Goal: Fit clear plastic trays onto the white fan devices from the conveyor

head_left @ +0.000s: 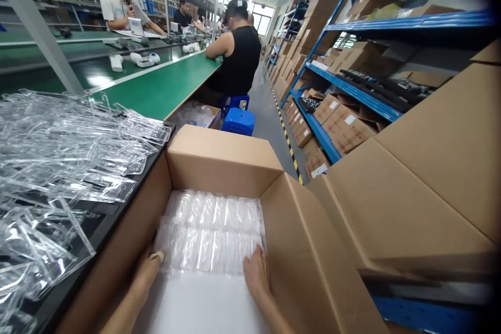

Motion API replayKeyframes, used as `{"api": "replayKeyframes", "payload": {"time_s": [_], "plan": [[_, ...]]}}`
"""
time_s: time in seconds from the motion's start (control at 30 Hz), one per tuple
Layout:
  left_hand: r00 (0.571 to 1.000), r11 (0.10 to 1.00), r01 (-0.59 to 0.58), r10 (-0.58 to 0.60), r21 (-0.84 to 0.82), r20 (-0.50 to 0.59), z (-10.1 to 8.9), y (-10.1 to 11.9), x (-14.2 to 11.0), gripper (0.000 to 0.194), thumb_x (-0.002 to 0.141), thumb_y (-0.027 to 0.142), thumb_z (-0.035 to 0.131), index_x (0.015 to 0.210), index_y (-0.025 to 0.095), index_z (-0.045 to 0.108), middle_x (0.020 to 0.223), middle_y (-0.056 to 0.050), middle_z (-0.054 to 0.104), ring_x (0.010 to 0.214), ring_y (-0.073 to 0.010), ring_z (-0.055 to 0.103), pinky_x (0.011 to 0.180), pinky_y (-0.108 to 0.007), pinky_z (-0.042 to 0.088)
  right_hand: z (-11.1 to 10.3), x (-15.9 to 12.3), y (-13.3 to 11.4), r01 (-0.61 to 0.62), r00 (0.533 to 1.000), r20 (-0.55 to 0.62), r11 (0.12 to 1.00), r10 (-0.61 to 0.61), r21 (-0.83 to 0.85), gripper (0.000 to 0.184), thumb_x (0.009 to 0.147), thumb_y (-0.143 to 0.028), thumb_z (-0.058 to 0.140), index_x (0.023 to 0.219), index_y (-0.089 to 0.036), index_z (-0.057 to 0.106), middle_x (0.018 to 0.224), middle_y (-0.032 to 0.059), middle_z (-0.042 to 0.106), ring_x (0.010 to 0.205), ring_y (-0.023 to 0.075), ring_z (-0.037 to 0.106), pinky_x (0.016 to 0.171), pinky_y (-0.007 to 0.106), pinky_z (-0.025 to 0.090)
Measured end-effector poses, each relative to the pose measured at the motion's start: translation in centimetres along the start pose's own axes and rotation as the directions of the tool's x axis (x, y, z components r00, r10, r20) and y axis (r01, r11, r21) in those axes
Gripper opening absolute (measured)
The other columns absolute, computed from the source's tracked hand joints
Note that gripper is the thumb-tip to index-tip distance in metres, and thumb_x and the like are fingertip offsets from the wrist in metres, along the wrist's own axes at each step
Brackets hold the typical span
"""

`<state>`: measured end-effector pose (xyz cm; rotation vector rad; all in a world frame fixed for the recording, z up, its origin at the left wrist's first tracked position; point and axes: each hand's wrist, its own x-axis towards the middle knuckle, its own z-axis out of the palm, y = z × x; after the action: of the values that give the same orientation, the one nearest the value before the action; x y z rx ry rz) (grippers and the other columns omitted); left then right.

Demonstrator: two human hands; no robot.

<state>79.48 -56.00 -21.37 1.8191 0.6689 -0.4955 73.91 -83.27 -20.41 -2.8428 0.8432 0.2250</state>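
Both my hands reach down into an open cardboard box (223,159) in front of me. Rows of clear plastic blister packs (211,229) fill its far half, over a white sheet (203,302). My left hand (151,266) grips the near left edge of the packs, thumb on top. At the near right edge my right hand (256,271) grips the same stack, its fingers tucked under the plastic. On the bench to my left lies a heap of loose clear plastic packs (58,167).
A green workbench (156,88) runs ahead, where a person in black (238,57) sits on a blue stool (238,120); others work farther off. Blue shelving (352,88) with cartons lines the right of the aisle. Large cardboard cartons (430,177) stand close on my right.
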Motion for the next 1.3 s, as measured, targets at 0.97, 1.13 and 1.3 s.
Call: {"api": "replayKeyframes", "payload": {"time_s": [0.97, 1.13, 1.3], "plan": [[0.997, 0.988, 0.056, -0.048, 0.141, -0.063, 2.4, 1.6, -0.1, 0.063, 0.067, 0.039, 0.059, 0.117, 0.003, 0.048, 0.115, -0.023, 0.060, 0.116, -0.0369, 0.051, 0.090, -0.037, 0.044, 4.5, -0.2, 0.2, -0.195, 0.974, -0.063, 0.950, 0.216, 0.245, 0.035, 0.084, -0.018, 0.042, 0.116, -0.011, 0.053, 0.108, 0.0194, 0.062, 0.101, 0.0303, 0.060, 0.081, 0.040, 0.048], [0.987, 0.986, 0.136, -0.126, -0.097, 0.101, 2.1, 1.7, -0.6, 0.041, 0.069, 0.037, 0.058, 0.100, 0.011, 0.060, 0.111, -0.015, 0.065, 0.110, -0.0301, 0.057, 0.086, -0.036, 0.048, 3.2, -1.0, -0.7, -0.211, 0.972, -0.039, 0.937, 0.231, 0.277, 0.029, 0.088, -0.025, 0.039, 0.106, -0.019, 0.061, 0.125, 0.0191, 0.050, 0.110, 0.0360, 0.052, 0.084, 0.050, 0.044], [0.962, 0.957, 0.198, -0.149, -0.212, 0.227, 1.5, 1.3, -0.8, 0.037, 0.070, 0.038, 0.057, 0.097, 0.013, 0.061, 0.100, -0.012, 0.069, 0.106, -0.0273, 0.059, 0.087, -0.036, 0.047, 2.2, -0.5, -0.9, -0.207, 0.973, -0.012, 0.894, 0.231, 0.397, 0.026, 0.086, -0.019, 0.043, 0.104, -0.016, 0.061, 0.119, 0.0171, 0.054, 0.110, 0.0308, 0.052, 0.094, 0.041, 0.040]]}}
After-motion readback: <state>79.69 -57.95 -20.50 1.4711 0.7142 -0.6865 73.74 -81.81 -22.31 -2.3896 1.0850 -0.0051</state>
